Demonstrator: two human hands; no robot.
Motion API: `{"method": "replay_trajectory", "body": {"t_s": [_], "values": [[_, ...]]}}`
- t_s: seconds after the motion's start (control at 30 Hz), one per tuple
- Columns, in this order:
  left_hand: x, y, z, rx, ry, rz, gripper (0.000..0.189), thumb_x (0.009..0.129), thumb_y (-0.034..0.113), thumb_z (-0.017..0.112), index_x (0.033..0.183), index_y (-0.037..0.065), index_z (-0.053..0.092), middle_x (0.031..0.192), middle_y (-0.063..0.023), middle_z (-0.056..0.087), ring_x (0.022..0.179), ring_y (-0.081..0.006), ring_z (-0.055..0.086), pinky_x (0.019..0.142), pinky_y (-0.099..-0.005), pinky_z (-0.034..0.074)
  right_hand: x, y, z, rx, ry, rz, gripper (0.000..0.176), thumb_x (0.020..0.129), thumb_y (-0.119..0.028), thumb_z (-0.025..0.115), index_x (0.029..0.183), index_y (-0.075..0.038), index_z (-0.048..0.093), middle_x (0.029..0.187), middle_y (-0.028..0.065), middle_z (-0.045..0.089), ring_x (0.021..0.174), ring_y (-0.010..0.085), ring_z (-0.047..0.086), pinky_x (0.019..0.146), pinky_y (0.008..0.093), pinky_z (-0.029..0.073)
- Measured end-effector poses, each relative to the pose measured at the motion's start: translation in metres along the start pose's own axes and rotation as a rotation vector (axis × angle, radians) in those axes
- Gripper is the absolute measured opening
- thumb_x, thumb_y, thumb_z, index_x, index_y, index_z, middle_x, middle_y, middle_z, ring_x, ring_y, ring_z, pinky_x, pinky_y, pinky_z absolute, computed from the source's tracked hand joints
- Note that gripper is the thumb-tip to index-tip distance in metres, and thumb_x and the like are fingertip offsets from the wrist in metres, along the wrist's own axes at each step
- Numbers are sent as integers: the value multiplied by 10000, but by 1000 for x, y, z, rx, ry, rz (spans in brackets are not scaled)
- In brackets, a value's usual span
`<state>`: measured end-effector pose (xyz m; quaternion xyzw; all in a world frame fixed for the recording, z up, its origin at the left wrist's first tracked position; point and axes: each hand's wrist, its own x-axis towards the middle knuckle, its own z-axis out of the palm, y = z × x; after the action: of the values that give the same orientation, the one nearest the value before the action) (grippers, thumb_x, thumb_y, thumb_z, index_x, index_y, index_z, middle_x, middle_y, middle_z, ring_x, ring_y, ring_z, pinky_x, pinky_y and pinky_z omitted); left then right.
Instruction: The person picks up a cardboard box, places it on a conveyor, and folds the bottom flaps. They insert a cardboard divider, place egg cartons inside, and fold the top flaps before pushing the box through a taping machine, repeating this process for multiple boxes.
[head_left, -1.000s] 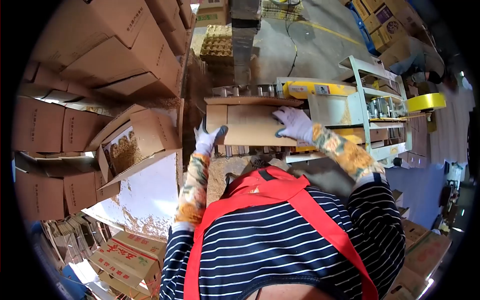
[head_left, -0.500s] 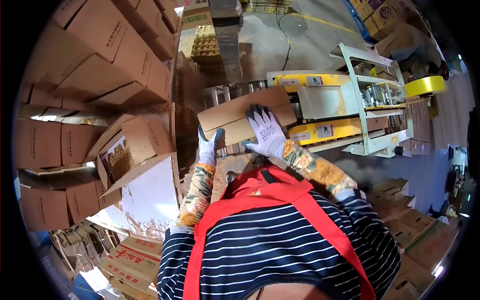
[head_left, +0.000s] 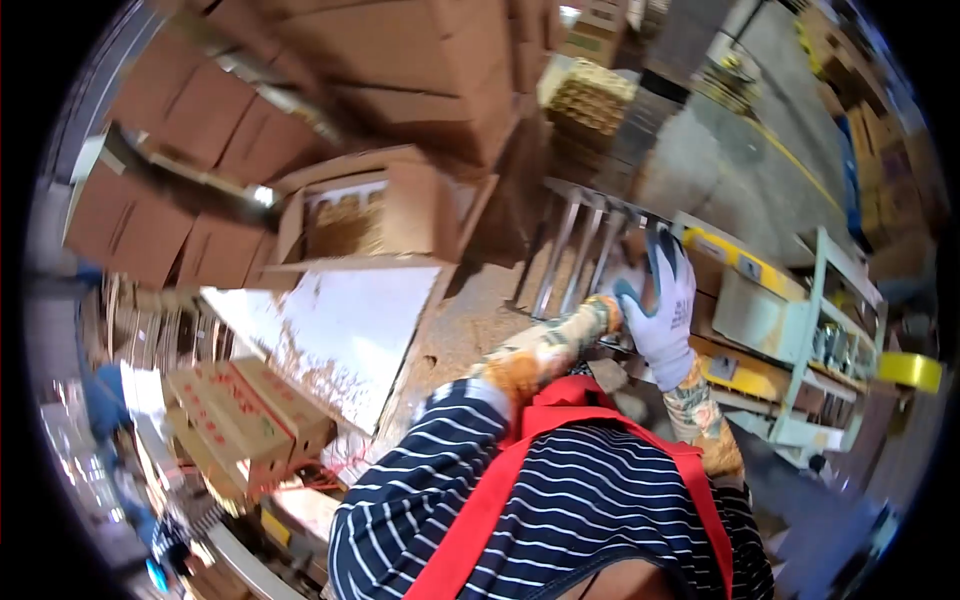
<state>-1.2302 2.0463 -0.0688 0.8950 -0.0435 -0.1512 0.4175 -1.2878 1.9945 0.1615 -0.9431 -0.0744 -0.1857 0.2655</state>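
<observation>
My right hand, in a white and grey work glove, is at the near end of a cardboard box. Its fingers are stretched out and the thumb stands apart. Most of the box is hidden behind that hand and between the yellow side rails of a carton taping machine. Beside the right hand, over the metal rollers, my left hand is smeared by motion and partly covered, so its fingers cannot be made out.
An open carton with egg trays inside stands on the white tabletop to the left. Stacked cartons rise behind it. Egg trays are piled beyond the rollers. A yellow tape roll sits at the machine's far right.
The box has slid right along the rollers, in between the machine's yellow rails. Both hands have followed it, the left moving off the box's left end. My view has turned left.
</observation>
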Motion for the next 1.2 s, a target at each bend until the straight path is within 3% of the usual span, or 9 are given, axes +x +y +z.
{"method": "replay_trajectory", "body": {"t_s": [0.23,0.4,0.57,0.73,0.8,0.93,1.07,1.13,1.2], "values": [[-104,-65,-137,-1108,119,-222,722,942,611,433,1476,127,375,1469,-192,423,1327,-364,442,1093,-513,350,97,-168,126,-31,-456,-635,915,701,-640,718,1420,-131,471,1462,242,398,1395,426,327,1175,539,199],[-153,-115,-289,-2069,663,-565,816,907,714,414,1528,193,319,1557,-147,341,1397,-351,372,1121,-561,305,101,-166,195,482,-290,-668,306,863,-268,660,1122,-106,681,1274,104,628,1298,306,496,1156,482,308],[-124,-174,-309,-2256,441,-13,819,893,724,425,1507,186,352,1536,-124,376,1376,-375,391,1096,-575,332,95,-177,122,613,-80,-475,333,776,-165,727,1069,-22,662,1124,149,671,1133,352,593,1036,459,437],[-104,-128,-318,-1671,782,-27,865,882,530,625,1536,82,278,1575,-120,289,1435,-331,289,1167,-437,278,68,-121,29,629,74,-198,341,715,-117,612,1023,20,658,1032,198,670,1008,380,635,923,436,487],[-100,-89,-321,-450,1146,227,977,785,300,795,1523,-12,235,1571,-171,283,1442,-318,286,1192,-433,224,62,-86,-6,581,124,-233,319,706,-99,622,999,17,665,992,190,677,961,378,649,871,435,503],[-46,-72,-311,-1020,15,81,790,765,83,784,1449,-7,400,1396,-135,527,1250,-235,534,1076,-342,408,45,-18,-33,338,109,-288,239,743,-140,643,944,-14,675,968,146,691,940,355,654,860,431,510],[-27,-128,-240,-682,-201,103,401,780,18,737,1170,1,648,1205,-92,645,1043,-186,641,920,-319,512,-23,103,-17,380,-248,-87,261,905,-235,600,1033,-31,699,987,139,699,988,287,658,890,385,503],[-52,-102,-223,-259,-46,281,256,772,-12,722,1026,16,701,1127,-71,671,1005,-166,653,884,-311,530,-35,119,-35,1182,-479,430,348,961,-306,532,1083,-24,696,1016,122,704,1004,271,661,910,374,499],[-65,-80,-221,-632,-103,143,239,747,-20,718,981,24,704,990,-56,708,945,-139,668,866,-295,533,-2,92,-49,333,-323,184,433,942,-364,545,1123,12,664,1059,151,692,1013,265,658,916,378,494]]}}
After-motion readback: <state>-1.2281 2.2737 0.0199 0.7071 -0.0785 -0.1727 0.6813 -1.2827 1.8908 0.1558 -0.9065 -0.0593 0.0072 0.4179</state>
